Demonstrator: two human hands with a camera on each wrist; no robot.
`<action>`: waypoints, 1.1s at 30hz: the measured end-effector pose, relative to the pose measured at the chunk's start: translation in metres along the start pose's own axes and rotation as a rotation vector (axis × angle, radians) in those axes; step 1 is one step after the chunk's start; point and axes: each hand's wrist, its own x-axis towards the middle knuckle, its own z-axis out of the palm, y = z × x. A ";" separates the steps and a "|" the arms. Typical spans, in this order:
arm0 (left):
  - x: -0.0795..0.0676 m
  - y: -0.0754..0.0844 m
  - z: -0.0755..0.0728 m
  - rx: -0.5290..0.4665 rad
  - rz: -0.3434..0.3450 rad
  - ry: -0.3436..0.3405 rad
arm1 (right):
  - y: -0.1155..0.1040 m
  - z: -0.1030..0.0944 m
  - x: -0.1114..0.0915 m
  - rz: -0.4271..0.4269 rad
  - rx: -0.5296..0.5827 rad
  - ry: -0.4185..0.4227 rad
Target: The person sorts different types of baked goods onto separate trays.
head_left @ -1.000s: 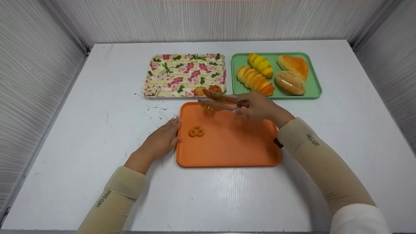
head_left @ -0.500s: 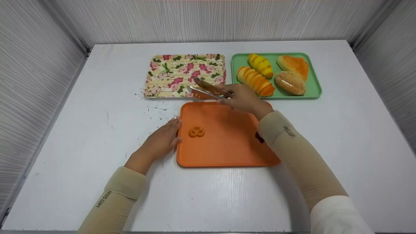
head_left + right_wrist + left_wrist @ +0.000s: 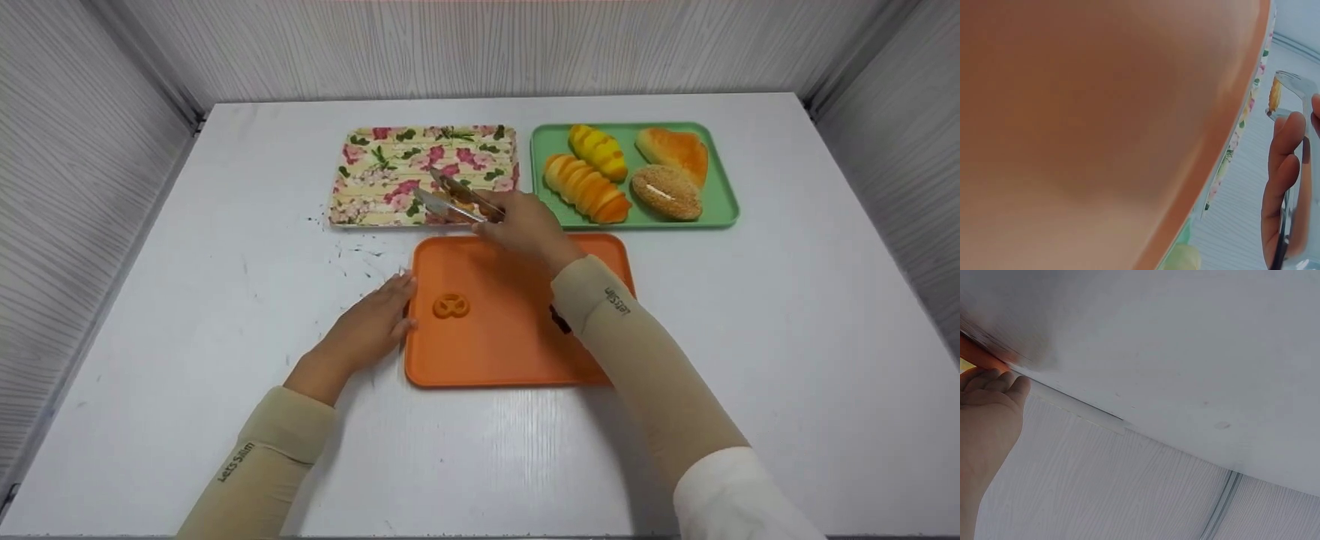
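My right hand (image 3: 525, 229) grips metal tongs (image 3: 433, 201), which reach over the front right part of the floral tray (image 3: 367, 180). In the right wrist view, a ridged golden-brown cookie (image 3: 1274, 95) shows between the tong tips. The hand and tongs hide much of that tray corner. My left hand (image 3: 367, 322) lies with its fingers extended against the left edge of the orange tray (image 3: 517, 352). A small brown pretzel (image 3: 439, 306) rests on the orange tray's left side.
A green tray (image 3: 544, 206) stands at the back right, beside the floral one. It holds a sliced-looking loaf (image 3: 585, 187), a yellow ridged bread (image 3: 598, 152), a seeded bun (image 3: 666, 193) and a golden triangular bread (image 3: 679, 150). Panelled walls (image 3: 480, 49) enclose the table.
My right hand and the tongs have moved left and slightly back, from above the orange tray's far edge to over the floral tray. The left hand has stayed at the orange tray's edge.
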 end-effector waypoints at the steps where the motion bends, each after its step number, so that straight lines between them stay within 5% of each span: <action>1: 0.000 0.000 0.000 0.001 -0.001 -0.001 | -0.001 0.002 0.001 0.008 -0.002 0.005; 10: -0.001 0.002 -0.002 0.003 0.006 0.007 | -0.013 0.019 0.009 0.080 -0.062 0.000; 33: -0.002 0.002 -0.002 0.011 0.011 0.007 | -0.015 0.029 0.011 0.070 -0.081 -0.010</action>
